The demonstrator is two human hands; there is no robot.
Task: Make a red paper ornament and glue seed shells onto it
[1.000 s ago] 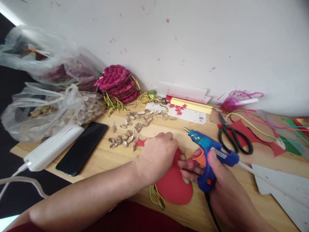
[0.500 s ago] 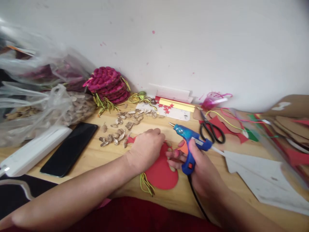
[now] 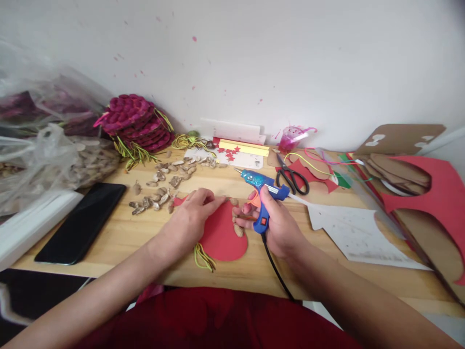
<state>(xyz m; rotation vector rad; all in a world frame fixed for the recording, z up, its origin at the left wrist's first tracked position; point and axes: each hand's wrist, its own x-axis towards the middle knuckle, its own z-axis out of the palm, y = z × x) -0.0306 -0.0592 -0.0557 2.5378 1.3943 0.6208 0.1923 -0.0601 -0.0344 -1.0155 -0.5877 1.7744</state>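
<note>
My right hand (image 3: pixel 281 225) is wrapped round the handle of a blue hot glue gun (image 3: pixel 256 178), fingers near its orange trigger. The gun's metal nozzle points left, above the table, and a white glue stick sticks out of its back. A rounded red cutout (image 3: pixel 223 237) lies flat with several peanut shells (image 3: pixel 238 230) along its right edge. Across its upper left part rests my left hand (image 3: pixel 191 213), one finger stretched right near the top edge, the others loosely bent and partly hidden. Yellow-green strings (image 3: pixel 204 258) hang from the cutout's lower left.
Loose peanut shells (image 3: pixel 156 198) lie left of the cutout. Farther left are a black phone (image 3: pixel 82 223) and a white power strip (image 3: pixel 39 225). Behind stand stacked magenta pieces (image 3: pixel 136 121). Black scissors (image 3: pixel 292 178), a paper sheet (image 3: pixel 348 235) and red scraps (image 3: pixel 439 189) lie right.
My view has shifted right. My left hand has drawn back leftward and its closed fingers have loosened, uncovering shells on the cutout. The glue gun stays in my right hand.
</note>
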